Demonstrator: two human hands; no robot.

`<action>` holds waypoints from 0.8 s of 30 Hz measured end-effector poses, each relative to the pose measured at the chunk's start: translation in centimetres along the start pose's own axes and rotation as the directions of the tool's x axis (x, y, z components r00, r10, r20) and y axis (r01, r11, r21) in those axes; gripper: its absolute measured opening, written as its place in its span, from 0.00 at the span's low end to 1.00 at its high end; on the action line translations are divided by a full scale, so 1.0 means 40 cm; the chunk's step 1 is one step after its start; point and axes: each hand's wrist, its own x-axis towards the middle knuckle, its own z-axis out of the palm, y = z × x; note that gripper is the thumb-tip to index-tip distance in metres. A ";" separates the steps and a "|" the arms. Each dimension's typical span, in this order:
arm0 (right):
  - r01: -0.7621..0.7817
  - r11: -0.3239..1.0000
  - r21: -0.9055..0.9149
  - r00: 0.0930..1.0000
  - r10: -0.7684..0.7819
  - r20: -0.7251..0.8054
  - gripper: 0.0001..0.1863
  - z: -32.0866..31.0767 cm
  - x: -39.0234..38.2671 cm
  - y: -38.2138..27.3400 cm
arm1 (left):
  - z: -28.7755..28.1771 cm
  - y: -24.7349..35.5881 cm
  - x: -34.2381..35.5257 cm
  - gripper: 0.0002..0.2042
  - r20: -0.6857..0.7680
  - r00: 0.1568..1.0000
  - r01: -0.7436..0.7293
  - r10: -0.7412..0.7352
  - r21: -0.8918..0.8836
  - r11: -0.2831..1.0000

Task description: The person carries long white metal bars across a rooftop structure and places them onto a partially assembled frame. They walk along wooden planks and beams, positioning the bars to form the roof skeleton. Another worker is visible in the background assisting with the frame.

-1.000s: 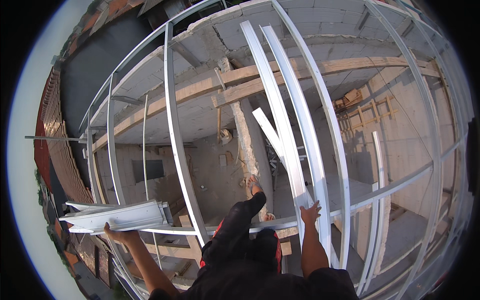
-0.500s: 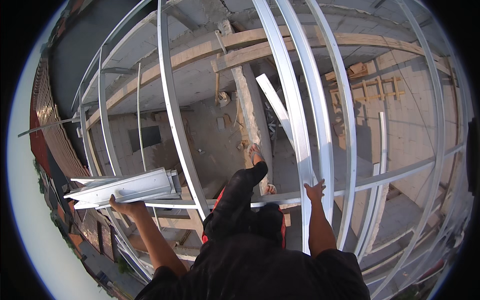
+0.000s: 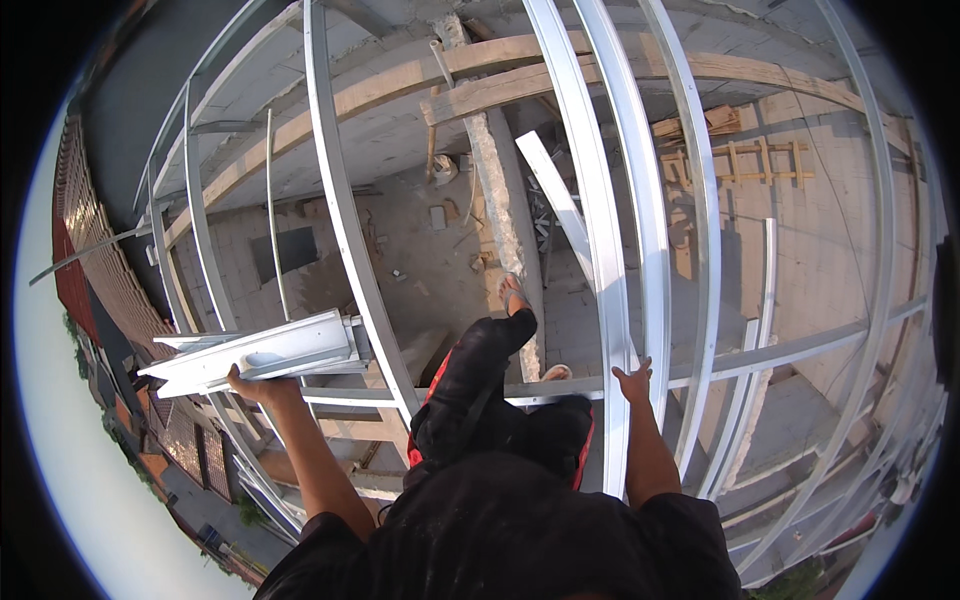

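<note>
My left hand (image 3: 262, 384) is closed on the near edge of a bundle of short, silvery metal channels (image 3: 270, 350), with the thumb up against their side. The bundle lies across the long steel rails at the left. At the right, my right hand (image 3: 633, 384) has its fingers apart at a long, shiny metal channel (image 3: 592, 200), beside a second long channel (image 3: 645, 230). It seems to touch the metal, though the contact is partly hidden. No object shows within its fingers. A cross rail (image 3: 790, 350) runs behind this hand.
My feet are on a rough concrete wall top (image 3: 508, 215) between two rooms far below. Wooden beams (image 3: 400, 92) cross ahead of me. A loose metal channel (image 3: 555, 195) slants down beside the long ones. A wooden ladder-like frame (image 3: 740, 162) lies below right. Tiled roofs (image 3: 105, 215) stand at the left.
My left hand and the bundle have shifted slightly right and up in the view. The right hand stays at the long channels, its fingers less raised. My near knee and foot have moved right.
</note>
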 end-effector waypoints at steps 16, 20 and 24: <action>-0.083 0.992 -0.091 0.995 0.087 0.040 0.78 -0.007 -0.010 -0.056 | -0.013 -0.007 0.130 0.35 -0.008 1.000 -0.020 0.021 0.071 0.997; -0.102 0.995 -0.014 0.992 0.102 0.080 0.78 -0.014 0.027 -0.009 | 0.027 -0.005 0.064 0.32 0.012 1.000 -0.017 0.016 0.077 0.997; -0.126 0.988 -0.084 0.988 0.133 0.079 0.77 -0.004 0.034 -0.018 | 0.070 0.021 -0.020 0.22 0.017 1.000 -0.002 0.001 0.054 0.999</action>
